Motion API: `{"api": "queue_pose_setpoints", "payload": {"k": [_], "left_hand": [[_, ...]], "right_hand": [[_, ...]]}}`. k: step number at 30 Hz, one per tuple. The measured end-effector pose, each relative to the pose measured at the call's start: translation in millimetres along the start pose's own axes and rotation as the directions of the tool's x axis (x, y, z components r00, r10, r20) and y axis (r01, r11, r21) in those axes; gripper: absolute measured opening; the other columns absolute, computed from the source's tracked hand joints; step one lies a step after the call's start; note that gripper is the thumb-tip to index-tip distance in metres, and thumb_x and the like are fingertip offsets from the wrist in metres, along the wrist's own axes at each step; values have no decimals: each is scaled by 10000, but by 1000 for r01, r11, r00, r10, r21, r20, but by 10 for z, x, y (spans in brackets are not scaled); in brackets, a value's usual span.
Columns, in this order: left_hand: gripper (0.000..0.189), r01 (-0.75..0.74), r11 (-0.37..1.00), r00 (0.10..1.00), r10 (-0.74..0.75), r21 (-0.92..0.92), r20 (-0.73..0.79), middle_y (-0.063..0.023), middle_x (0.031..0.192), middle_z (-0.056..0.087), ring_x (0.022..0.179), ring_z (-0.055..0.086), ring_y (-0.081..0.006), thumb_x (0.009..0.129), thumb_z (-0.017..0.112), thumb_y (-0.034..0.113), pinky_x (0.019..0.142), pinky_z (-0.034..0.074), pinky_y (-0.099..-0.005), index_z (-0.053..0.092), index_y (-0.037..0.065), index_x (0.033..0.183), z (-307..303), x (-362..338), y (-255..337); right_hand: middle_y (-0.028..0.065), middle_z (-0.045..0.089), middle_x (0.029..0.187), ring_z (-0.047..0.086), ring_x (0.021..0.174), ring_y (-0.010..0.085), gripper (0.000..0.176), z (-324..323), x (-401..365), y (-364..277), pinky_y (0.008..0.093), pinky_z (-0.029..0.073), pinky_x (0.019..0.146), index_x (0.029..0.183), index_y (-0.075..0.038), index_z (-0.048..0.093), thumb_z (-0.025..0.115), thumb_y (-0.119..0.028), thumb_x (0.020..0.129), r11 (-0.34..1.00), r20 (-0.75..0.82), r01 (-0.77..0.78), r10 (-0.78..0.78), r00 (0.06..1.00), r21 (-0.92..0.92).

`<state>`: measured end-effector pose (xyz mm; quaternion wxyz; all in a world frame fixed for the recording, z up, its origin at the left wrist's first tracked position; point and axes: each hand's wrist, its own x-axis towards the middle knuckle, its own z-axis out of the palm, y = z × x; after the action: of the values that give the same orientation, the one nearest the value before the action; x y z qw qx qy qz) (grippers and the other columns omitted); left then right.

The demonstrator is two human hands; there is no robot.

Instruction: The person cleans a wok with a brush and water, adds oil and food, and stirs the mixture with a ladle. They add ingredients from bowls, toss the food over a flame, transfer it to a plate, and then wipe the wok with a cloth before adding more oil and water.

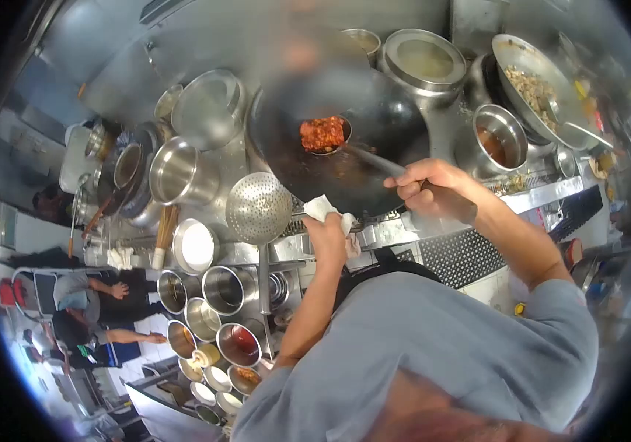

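My right hand [430,188] is wrapped round the handle of a ladle [382,163], whose bowl is over the dark wok [396,121]. Chunky red food [323,134] fills the ladle's bowl. At the wok's near edge my left hand [326,234] is closed on a white cloth [321,208]. Left of that hand lies a perforated metal skimmer [259,208], its handle pointing toward me. Part of the wok's far side is blurred.
Metal pots [175,171] stand on the left, with several sauce containers [242,344] below them. On the right are a pan of food [533,88] and a pot of brown liquid [494,144]. Co-workers [79,324] are at the far left.
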<state>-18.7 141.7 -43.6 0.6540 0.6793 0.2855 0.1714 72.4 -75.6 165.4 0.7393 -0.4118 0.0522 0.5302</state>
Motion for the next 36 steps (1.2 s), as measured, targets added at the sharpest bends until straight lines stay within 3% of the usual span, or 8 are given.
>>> {"api": "queue_pose_setpoints", "payload": {"k": [6,9,13,19,27,29,33,36], "left_hand": [[209,581,693,806,-416,-427,422,-90,868,586,731,589,-199,824,493,125,566,421,-299,504,47,1017,32,17,501],[175,-108,987,874,39,117,484,-109,906,594,755,592,-189,816,502,102,589,449,-307,530,18,968,207,389,-39],[258,1,970,902,104,-241,420,-130,922,591,778,597,-222,816,499,96,652,485,-354,471,-9,1050,271,663,-220],[495,-286,911,958,280,297,64,-305,939,584,890,583,-467,791,547,147,787,446,-483,292,-62,1161,87,498,112],[491,-41,975,997,52,219,-48,-282,1015,555,953,556,-386,794,573,134,882,415,-433,336,-94,1159,41,195,707],[487,-97,981,990,112,168,-85,-358,955,562,902,557,-516,786,567,180,816,427,-507,289,-52,1113,97,270,633],[410,208,934,977,-184,-290,106,-205,882,552,719,598,-240,810,514,136,471,496,-333,317,-91,1089,181,652,433],[411,302,882,935,-202,-361,291,-196,979,535,741,601,-226,801,524,125,486,495,-323,343,-76,1111,133,722,513]], "right_hand": [[-38,413,639,387,466,46,275,-38,244,116,174,299,402,1073,53,502,542,-82,837,997,-52,-3,7,999,77],[-38,417,640,376,460,44,294,-156,447,103,172,285,405,1086,45,498,552,-92,832,994,-13,-37,38,999,106],[-34,421,643,371,458,55,311,-90,535,24,186,288,410,1098,35,491,548,-82,816,997,-85,-29,23,996,-71],[6,461,579,436,424,84,147,414,358,-217,238,344,354,914,-12,518,542,-75,783,902,-181,13,-101,978,-432],[-19,392,628,365,386,48,336,438,192,-240,201,284,292,1168,40,463,500,-62,850,978,159,169,-148,976,-125],[-19,395,626,359,382,36,342,360,259,-120,197,287,290,1178,52,470,488,-62,856,985,223,168,-173,959,44],[-21,398,617,358,378,34,352,246,400,-25,186,315,286,1180,47,480,505,-89,856,986,194,165,-162,967,3],[-23,393,610,364,376,36,357,110,503,17,191,325,285,1183,45,475,508,-96,857,990,205,144,-140,969,-8]]}}
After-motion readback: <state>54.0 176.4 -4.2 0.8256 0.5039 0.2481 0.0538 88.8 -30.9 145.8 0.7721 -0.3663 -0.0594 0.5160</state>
